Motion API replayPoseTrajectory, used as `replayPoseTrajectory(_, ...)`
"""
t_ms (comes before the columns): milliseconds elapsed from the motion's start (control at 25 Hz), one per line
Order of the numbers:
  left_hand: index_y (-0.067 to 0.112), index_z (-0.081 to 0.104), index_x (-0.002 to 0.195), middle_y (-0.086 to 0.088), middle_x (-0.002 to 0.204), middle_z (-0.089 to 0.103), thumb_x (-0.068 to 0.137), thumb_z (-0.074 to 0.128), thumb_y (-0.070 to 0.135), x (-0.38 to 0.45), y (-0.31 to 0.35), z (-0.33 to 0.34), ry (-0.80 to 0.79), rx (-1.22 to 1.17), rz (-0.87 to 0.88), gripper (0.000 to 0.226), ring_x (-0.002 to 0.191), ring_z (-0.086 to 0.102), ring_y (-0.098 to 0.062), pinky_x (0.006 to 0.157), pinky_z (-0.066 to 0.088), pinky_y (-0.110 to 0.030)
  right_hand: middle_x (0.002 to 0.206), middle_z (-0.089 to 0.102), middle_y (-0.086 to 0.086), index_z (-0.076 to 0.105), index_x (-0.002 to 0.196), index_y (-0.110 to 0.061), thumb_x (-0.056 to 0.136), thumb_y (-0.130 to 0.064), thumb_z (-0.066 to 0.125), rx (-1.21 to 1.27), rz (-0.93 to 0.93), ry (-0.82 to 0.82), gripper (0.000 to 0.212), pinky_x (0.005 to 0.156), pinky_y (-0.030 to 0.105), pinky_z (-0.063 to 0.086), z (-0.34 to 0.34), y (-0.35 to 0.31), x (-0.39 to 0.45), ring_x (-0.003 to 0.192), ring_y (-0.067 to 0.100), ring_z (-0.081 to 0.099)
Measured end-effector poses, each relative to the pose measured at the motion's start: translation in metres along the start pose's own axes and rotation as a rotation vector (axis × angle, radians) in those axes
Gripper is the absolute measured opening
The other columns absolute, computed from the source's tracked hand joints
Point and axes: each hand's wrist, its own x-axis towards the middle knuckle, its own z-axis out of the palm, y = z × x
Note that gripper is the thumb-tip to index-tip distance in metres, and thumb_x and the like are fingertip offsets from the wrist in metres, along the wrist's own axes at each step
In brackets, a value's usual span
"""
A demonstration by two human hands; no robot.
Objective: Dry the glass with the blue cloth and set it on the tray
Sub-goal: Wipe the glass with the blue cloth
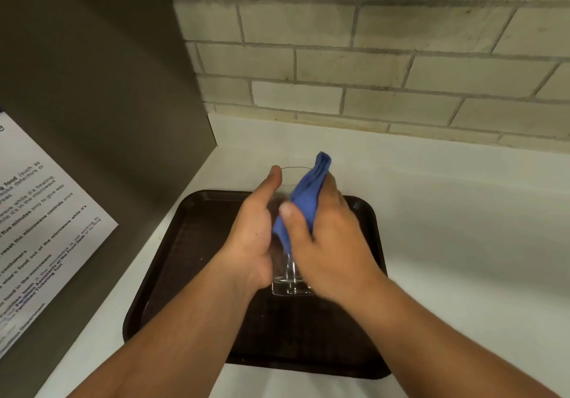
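My left hand (253, 231) is wrapped around the clear tumbler glass (290, 280), held above the dark brown plastic tray (172, 274). My right hand (327, 243) pinches the crumpled blue cloth (308, 200) against its wall. I should grip firmly and rub right round.

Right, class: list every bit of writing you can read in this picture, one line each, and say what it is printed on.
All text is on the white notice stuck to the grey panel at left, cut off by the frame edge:
"food (such as"
"five minutes only to give way"
"reset the microwave controls once"
"food out of the microwave while it's"
Smaller lower lines: too blurred to read.
Dark tray, glass, blue cloth: no text.
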Motion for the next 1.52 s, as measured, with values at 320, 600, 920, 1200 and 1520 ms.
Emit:
replayPoseTrajectory(320,0.002,0.078,0.109,-0.017,0.093,0.084,0.082,0.066,0.077,0.01,0.008,-0.009,0.135,0.026,0.128,0.081,0.076,0.082,-0.03,0.059,0.065,-0.037,0.099,0.069,-0.006,0.056,0.116,-0.029,0.096,-0.059,0.035,0.153,-0.031,-0.13,0.042,0.081,0.022,0.057,0.003,0.011,-0.034,0.09,0.011,0.068)
replayPoseTrajectory(600,0.008,0.074,0.129,-0.02,0.123,0.079,0.092,0.049,0.076,0.002,0.012,-0.005,0.032,0.184,0.161,0.081,0.111,0.077,-0.036,0.09,0.065,-0.047,0.071,0.066,-0.007,0.064,0.088,-0.02,0.095,-0.056,0.046,0.291,0.17,0.049,0.04,0.059,0.011,0.045,-0.003,0.007,0.017,0.064,0.0,0.064)
replayPoseTrajectory(920,0.014,0.079,0.119,-0.017,0.115,0.083,0.074,0.064,0.076,-0.016,0.003,0.004,0.11,0.202,0.184,0.078,0.105,0.08,-0.034,0.094,0.063,-0.049,0.05,0.058,-0.011,0.056,0.071,-0.021,0.1,-0.056,0.04,0.228,0.111,0.159,0.048,0.049,0.009,0.042,0.004,0.003,0.021,0.051,-0.002,0.059)
replayPoseTrajectory(1200,0.0,0.071,0.124,-0.025,0.106,0.082,0.094,0.048,0.077,-0.001,0.012,-0.006,0.098,-0.086,-0.05,0.085,0.087,0.082,-0.04,0.071,0.066,-0.047,0.084,0.071,0.01,0.066,0.096,-0.024,0.096,-0.066,0.033,0.299,0.205,-0.246,0.054,0.076,0.034,0.056,-0.015,0.019,-0.015,0.073,0.016,0.069)
replayPoseTrajectory(1520,0.0,0.067,0.135,-0.028,0.126,0.075,0.097,0.045,0.074,-0.006,0.009,0.001,0.085,0.029,0.09,0.086,0.11,0.074,-0.042,0.093,0.059,-0.054,0.056,0.062,-0.01,0.057,0.075,-0.021,0.098,-0.058,0.038,0.401,0.299,0.053,0.048,0.054,0.018,0.048,-0.01,-0.003,0.02,0.053,0.004,0.059)
